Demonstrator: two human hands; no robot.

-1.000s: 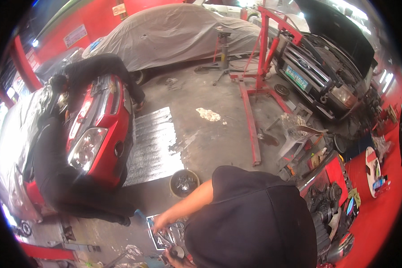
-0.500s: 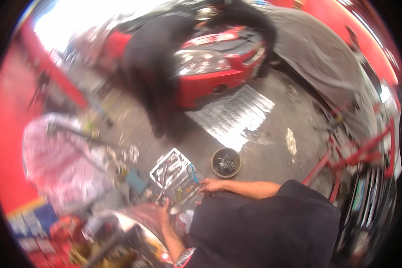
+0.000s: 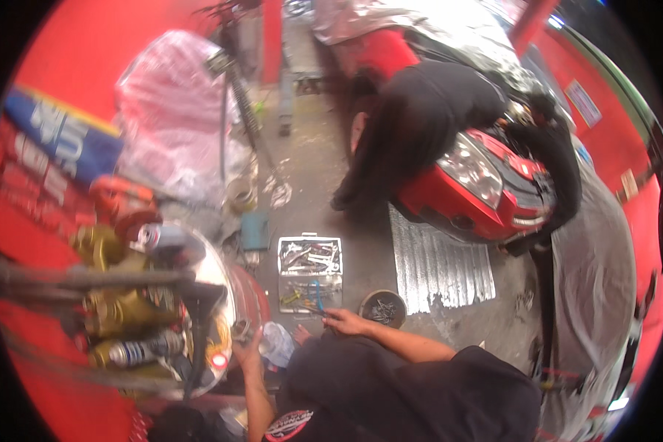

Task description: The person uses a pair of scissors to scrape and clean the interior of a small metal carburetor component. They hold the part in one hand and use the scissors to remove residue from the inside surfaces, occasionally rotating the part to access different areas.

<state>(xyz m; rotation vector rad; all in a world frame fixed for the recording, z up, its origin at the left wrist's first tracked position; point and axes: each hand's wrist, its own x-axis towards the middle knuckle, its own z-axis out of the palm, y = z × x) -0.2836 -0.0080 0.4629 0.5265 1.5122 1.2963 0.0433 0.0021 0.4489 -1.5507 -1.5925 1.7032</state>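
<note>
1 change: right hand point(image 3: 345, 322) has left the wrenches point(image 3: 315, 258).

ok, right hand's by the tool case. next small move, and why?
Probably lower the slim tool the right hand seems to hold into the open tool case: the hand is at its near right corner, other tools lie inside, and the left hand is off by the red drum.
</note>
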